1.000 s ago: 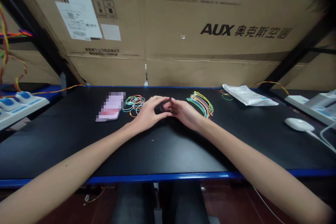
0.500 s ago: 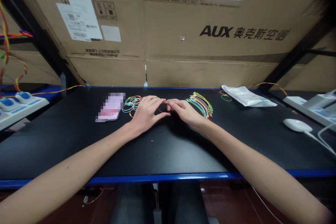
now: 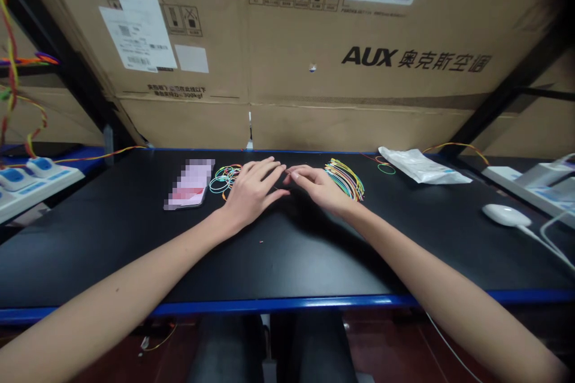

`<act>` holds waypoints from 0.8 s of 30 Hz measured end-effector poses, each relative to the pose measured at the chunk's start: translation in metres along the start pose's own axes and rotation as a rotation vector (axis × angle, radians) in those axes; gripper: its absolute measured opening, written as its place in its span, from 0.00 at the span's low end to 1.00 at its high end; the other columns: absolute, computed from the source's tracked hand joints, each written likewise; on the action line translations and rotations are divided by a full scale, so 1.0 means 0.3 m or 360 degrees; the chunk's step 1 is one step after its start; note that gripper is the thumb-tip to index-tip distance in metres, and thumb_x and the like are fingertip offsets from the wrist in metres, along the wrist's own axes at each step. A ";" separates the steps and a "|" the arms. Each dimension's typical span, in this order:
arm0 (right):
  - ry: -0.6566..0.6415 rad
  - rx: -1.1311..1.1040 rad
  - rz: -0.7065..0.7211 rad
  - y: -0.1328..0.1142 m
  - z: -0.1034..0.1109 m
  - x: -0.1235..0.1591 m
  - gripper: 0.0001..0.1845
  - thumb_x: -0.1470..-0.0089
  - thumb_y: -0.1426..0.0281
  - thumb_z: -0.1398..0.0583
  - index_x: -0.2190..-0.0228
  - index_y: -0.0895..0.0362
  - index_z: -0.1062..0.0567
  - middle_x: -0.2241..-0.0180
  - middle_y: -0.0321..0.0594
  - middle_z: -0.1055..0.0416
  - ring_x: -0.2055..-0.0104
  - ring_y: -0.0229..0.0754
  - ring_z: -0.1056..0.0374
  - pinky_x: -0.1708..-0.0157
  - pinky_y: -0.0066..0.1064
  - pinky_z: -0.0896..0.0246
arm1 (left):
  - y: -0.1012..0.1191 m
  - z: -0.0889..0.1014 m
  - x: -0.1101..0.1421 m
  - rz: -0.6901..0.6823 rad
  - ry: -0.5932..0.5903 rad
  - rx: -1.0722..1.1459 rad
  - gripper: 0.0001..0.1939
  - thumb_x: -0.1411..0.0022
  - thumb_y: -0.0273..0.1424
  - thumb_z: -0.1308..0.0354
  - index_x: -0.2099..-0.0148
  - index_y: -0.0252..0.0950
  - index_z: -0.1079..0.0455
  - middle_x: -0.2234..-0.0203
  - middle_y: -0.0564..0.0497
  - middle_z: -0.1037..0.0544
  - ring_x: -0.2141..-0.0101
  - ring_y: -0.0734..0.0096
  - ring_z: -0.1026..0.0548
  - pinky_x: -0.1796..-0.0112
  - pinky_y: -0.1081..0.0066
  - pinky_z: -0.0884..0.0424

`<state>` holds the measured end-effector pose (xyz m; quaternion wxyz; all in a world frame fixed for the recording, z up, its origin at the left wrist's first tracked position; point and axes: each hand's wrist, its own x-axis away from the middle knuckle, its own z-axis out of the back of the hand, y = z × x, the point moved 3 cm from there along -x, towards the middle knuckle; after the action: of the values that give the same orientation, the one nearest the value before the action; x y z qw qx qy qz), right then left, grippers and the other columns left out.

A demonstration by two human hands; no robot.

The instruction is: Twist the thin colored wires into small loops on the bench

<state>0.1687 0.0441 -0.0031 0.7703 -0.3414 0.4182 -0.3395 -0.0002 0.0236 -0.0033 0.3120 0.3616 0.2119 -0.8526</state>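
My left hand [image 3: 254, 188] lies on the black table [image 3: 287, 251] with its fingers stretched out flat, right beside a pile of coiled coloured wire loops [image 3: 225, 177]. My right hand [image 3: 317, 184] rests next to it, fingers close together and lightly curled, fingertips near those of the left hand. A thin dark wire seems to lie between the two hands, too faint to make out. A bundle of straight coloured wires [image 3: 345, 176] lies just right of my right hand.
A blurred pink phone-like object [image 3: 191, 182] lies left of the loops. A white plastic bag [image 3: 422, 166] and a small green loop [image 3: 386, 169] are at the back right, a white mouse [image 3: 505, 214] further right. Large cardboard boxes [image 3: 314, 42] stand behind the table. White power strips [image 3: 31, 179] sit at far left.
Both hands held a small dark loop raised between their fingertips. They have lowered to the table, and the left hand has flattened out with its fingers spread.
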 end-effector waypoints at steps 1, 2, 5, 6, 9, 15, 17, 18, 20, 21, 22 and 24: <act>-0.0022 -0.0042 -0.0014 0.000 0.007 0.000 0.15 0.42 0.61 0.45 0.69 0.55 0.22 0.58 0.43 0.27 0.50 0.45 0.34 0.47 0.38 0.45 | -0.003 0.001 -0.002 -0.0011 -0.0006 -0.0022 0.21 0.39 0.36 0.42 0.46 0.33 0.34 0.51 0.40 0.26 0.46 0.55 0.32 0.51 0.57 0.35; -0.0053 -0.0072 -0.0029 -0.001 0.013 0.000 0.14 0.43 0.61 0.44 0.69 0.55 0.21 0.57 0.43 0.27 0.50 0.45 0.34 0.47 0.38 0.45 | -0.005 0.003 -0.004 -0.0024 -0.0009 -0.0045 0.21 0.39 0.36 0.42 0.45 0.34 0.34 0.51 0.39 0.26 0.45 0.54 0.33 0.50 0.56 0.35; -0.0146 -0.0104 -0.0087 -0.005 0.031 0.002 0.14 0.44 0.60 0.42 0.69 0.56 0.21 0.60 0.42 0.25 0.54 0.44 0.32 0.50 0.37 0.43 | -0.006 0.008 -0.009 -0.0081 -0.0009 -0.0078 0.20 0.39 0.35 0.42 0.46 0.33 0.34 0.51 0.40 0.26 0.46 0.53 0.33 0.49 0.55 0.35; -0.0179 -0.0088 -0.0095 -0.006 0.034 0.003 0.15 0.44 0.59 0.42 0.69 0.56 0.21 0.62 0.42 0.25 0.56 0.44 0.32 0.52 0.37 0.42 | -0.006 0.008 -0.010 -0.0103 -0.0011 -0.0073 0.20 0.39 0.35 0.42 0.46 0.33 0.34 0.51 0.40 0.26 0.46 0.53 0.32 0.49 0.55 0.35; -0.0228 -0.0002 -0.0035 -0.004 0.034 0.000 0.15 0.44 0.60 0.42 0.71 0.56 0.21 0.66 0.41 0.25 0.60 0.43 0.31 0.55 0.36 0.40 | -0.004 0.007 -0.010 -0.0132 -0.0015 -0.0051 0.19 0.40 0.34 0.41 0.48 0.33 0.33 0.52 0.41 0.25 0.47 0.54 0.32 0.49 0.55 0.35; 0.0044 0.0207 0.0034 0.026 0.015 -0.002 0.13 0.44 0.64 0.42 0.73 0.56 0.20 0.59 0.45 0.29 0.54 0.46 0.34 0.52 0.40 0.40 | 0.003 0.002 -0.008 -0.0091 -0.0047 -0.0126 0.18 0.42 0.35 0.39 0.51 0.33 0.31 0.50 0.41 0.27 0.43 0.50 0.37 0.43 0.46 0.45; 0.0141 0.0324 0.0045 0.031 0.008 0.003 0.11 0.45 0.67 0.42 0.72 0.56 0.20 0.55 0.46 0.31 0.52 0.47 0.35 0.50 0.42 0.41 | 0.010 -0.001 -0.008 -0.0067 -0.0079 -0.0119 0.18 0.42 0.36 0.39 0.51 0.32 0.31 0.49 0.39 0.28 0.42 0.49 0.38 0.42 0.44 0.47; 0.0185 0.0393 0.0068 0.029 0.004 0.006 0.10 0.45 0.68 0.42 0.72 0.56 0.20 0.55 0.46 0.31 0.51 0.46 0.35 0.49 0.42 0.42 | 0.014 -0.003 -0.007 -0.0052 -0.0093 -0.0104 0.18 0.42 0.36 0.39 0.52 0.32 0.31 0.49 0.39 0.28 0.42 0.49 0.39 0.42 0.43 0.47; 0.0258 0.0560 0.0149 0.021 -0.007 0.015 0.10 0.46 0.70 0.42 0.73 0.55 0.20 0.55 0.45 0.31 0.51 0.47 0.35 0.48 0.44 0.42 | 0.022 -0.006 -0.006 -0.0025 -0.0120 -0.0064 0.17 0.41 0.36 0.40 0.52 0.32 0.31 0.49 0.39 0.28 0.41 0.49 0.39 0.42 0.42 0.47; 0.0284 0.0654 0.0205 0.014 -0.015 0.020 0.10 0.46 0.71 0.42 0.74 0.55 0.20 0.55 0.45 0.31 0.51 0.47 0.36 0.48 0.44 0.42 | 0.026 -0.008 -0.005 -0.0015 -0.0130 -0.0045 0.17 0.41 0.36 0.40 0.52 0.33 0.31 0.49 0.39 0.28 0.41 0.49 0.39 0.42 0.41 0.48; 0.0308 0.0751 0.0267 0.005 -0.023 0.026 0.11 0.46 0.73 0.42 0.74 0.55 0.21 0.56 0.45 0.31 0.49 0.48 0.38 0.47 0.45 0.42 | 0.030 -0.009 -0.004 -0.0008 -0.0137 -0.0030 0.16 0.41 0.36 0.40 0.53 0.33 0.31 0.49 0.39 0.28 0.41 0.49 0.39 0.42 0.41 0.48; 0.0353 0.0917 0.0379 -0.012 -0.039 0.037 0.13 0.45 0.74 0.44 0.75 0.55 0.21 0.56 0.45 0.31 0.45 0.51 0.43 0.47 0.46 0.43 | 0.033 -0.011 0.000 0.0004 -0.0148 -0.0010 0.16 0.40 0.36 0.41 0.53 0.32 0.31 0.50 0.39 0.27 0.42 0.50 0.38 0.42 0.41 0.48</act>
<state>0.1622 0.0304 -0.0096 0.8191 -0.0191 0.4233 -0.3866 0.0082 0.0185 -0.0066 0.3237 0.3210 0.1994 -0.8674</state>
